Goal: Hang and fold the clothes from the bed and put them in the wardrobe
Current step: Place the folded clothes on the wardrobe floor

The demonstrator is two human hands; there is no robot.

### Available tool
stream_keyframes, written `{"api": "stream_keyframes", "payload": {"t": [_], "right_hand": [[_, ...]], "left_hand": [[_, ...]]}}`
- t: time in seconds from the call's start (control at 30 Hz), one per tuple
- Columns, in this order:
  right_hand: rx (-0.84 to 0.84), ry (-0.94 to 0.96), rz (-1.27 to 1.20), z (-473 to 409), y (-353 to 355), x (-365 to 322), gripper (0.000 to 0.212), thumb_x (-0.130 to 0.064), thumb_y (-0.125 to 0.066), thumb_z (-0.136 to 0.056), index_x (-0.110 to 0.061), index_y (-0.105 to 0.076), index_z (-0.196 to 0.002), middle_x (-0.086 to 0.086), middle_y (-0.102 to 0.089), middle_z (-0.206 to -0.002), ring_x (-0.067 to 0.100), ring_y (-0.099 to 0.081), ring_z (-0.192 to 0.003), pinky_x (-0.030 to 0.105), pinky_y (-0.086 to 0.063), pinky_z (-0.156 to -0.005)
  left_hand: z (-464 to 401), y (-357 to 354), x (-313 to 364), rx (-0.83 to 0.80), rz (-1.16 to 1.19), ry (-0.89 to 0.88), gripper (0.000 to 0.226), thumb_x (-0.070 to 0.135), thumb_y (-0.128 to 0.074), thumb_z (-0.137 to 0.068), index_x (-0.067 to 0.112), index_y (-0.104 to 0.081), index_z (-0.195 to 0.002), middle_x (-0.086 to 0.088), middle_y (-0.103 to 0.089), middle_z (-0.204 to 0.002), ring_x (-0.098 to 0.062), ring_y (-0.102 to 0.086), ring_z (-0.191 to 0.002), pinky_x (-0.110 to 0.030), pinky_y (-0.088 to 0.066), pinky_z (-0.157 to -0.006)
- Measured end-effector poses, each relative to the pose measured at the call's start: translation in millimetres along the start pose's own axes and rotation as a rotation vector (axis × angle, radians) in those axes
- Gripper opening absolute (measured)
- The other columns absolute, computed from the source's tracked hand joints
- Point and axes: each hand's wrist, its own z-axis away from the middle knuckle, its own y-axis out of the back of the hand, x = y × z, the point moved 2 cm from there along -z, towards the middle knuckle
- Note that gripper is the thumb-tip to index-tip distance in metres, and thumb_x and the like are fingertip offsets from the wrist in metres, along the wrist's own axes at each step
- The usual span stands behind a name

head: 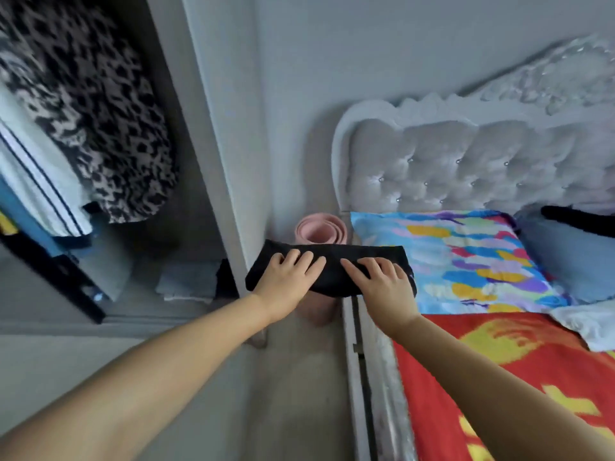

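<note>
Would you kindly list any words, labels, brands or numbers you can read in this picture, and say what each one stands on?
There is no readable text in this view.
The red blanket carries large yellow shapes that may be characters, but they are cropped and blurred, so they cannot be read.
The folded black garment, held by the left hand and right hand, shows no label.

Both arms extended forward, bare forearms. Left hand [289, 273] and right hand [382, 280] side by side, palms down, fingers spread, gripping the same folded black garment [332, 261] between them.
</note>
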Motion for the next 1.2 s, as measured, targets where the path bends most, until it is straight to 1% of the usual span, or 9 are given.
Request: {"api": "stream_keyframes", "payload": {"t": [0.1,0.17,0.27,0.33,0.53,0.77,1.03,1.1,1.2], "right_hand": [[-0.008,0.108,-0.050,-45,-15,-77,0.075,-0.002,-0.083,-0.049,-0.018,-0.067,-0.121,0.012,-0.069,-0.097,0.036,-0.067,-0.086,0.047,-0.056,-0.071],[-0.071,0.168,-0.075,-74,-30,-133,0.076,-0.009,-0.082,-0.059,-0.022,-0.060,-0.130,0.010,-0.067,-0.108,0.034,-0.065,-0.097,0.046,-0.054,-0.080],[-0.149,0.262,-0.105,-113,-59,-216,0.076,-0.013,-0.064,-0.083,-0.030,-0.030,-0.149,0.006,-0.048,-0.135,0.031,-0.047,-0.124,0.045,-0.040,-0.102],[-0.212,0.311,-0.153,-138,-77,-271,0.077,-0.011,-0.052,-0.089,-0.031,-0.013,-0.152,0.005,-0.035,-0.145,0.030,-0.034,-0.133,0.045,-0.030,-0.108],[-0.276,0.340,-0.253,-190,-108,-390,0.081,-0.001,-0.058,-0.081,-0.027,-0.025,-0.151,0.009,-0.045,-0.139,0.034,-0.043,-0.126,0.046,-0.038,-0.102],[-0.393,0.360,-0.242,-231,-166,-435,0.076,-0.007,-0.049,-0.089,-0.032,-0.013,-0.152,0.003,-0.035,-0.143,0.029,-0.034,-0.130,0.044,-0.031,-0.107],[-0.437,0.328,-0.212,-319,-236,-441,0.082,-0.006,-0.052,-0.086,-0.033,-0.010,-0.153,0.002,-0.033,-0.145,0.028,-0.033,-0.132,0.042,-0.031,-0.108],[-0.447,0.328,-0.192,-343,-261,-443,0.085,-0.008,-0.054,-0.086,-0.034,-0.009,-0.153,0.002,-0.033,-0.145,0.027,-0.034,-0.131,0.041,-0.032,-0.107],[-0.506,0.303,-0.165,-370,-315,-456,0.086,-0.012,-0.058,-0.088,-0.035,-0.006,-0.152,0.001,-0.030,-0.147,0.028,-0.031,-0.132,0.042,-0.033,-0.106]], "left_hand": [[51,-34,-64,-0.049,-0.002,0.096,0.086,0.008,-0.082,-0.040,0.013,-0.063,-0.123,-0.005,-0.066,-0.099,-0.024,-0.063,-0.081,-0.035,-0.053,-0.061],[86,-61,-108,-0.077,0.012,0.150,0.083,0.006,-0.082,-0.041,0.013,-0.065,-0.122,-0.005,-0.066,-0.097,-0.024,-0.064,-0.080,-0.034,-0.052,-0.059],[141,-98,-172,-0.141,-0.001,0.227,0.083,0.008,-0.083,-0.038,0.015,-0.067,-0.119,-0.004,-0.068,-0.097,-0.023,-0.065,-0.080,-0.033,-0.053,-0.058],[174,-121,-213,-0.163,0.016,0.273,0.082,0.006,-0.083,-0.035,0.014,-0.069,-0.116,-0.005,-0.068,-0.094,-0.024,-0.066,-0.078,-0.032,-0.053,-0.057],[232,-178,-306,-0.237,0.041,0.353,0.078,0.003,-0.081,-0.033,0.016,-0.072,-0.109,-0.003,-0.068,-0.088,-0.023,-0.065,-0.073,-0.031,-0.053,-0.054],[235,-254,-347,-0.305,0.146,0.362,0.085,0.005,-0.085,-0.026,0.017,-0.071,-0.109,-0.002,-0.067,-0.089,-0.023,-0.064,-0.074,-0.029,-0.050,-0.053],[173,-343,-409,-0.353,0.215,0.333,0.095,0.011,-0.088,-0.017,0.017,-0.071,-0.111,-0.002,-0.068,-0.093,-0.022,-0.065,-0.076,-0.030,-0.052,-0.054],[156,-368,-425,-0.381,0.261,0.355,0.091,0.012,-0.088,-0.030,0.015,-0.067,-0.118,-0.005,-0.067,-0.101,-0.023,-0.065,-0.084,-0.032,-0.053,-0.060],[135,-438,-438,-0.418,0.319,0.318,0.085,0.006,-0.071,-0.072,0.013,-0.030,-0.146,-0.010,-0.044,-0.135,-0.029,-0.046,-0.119,-0.041,-0.044,-0.088]]}}
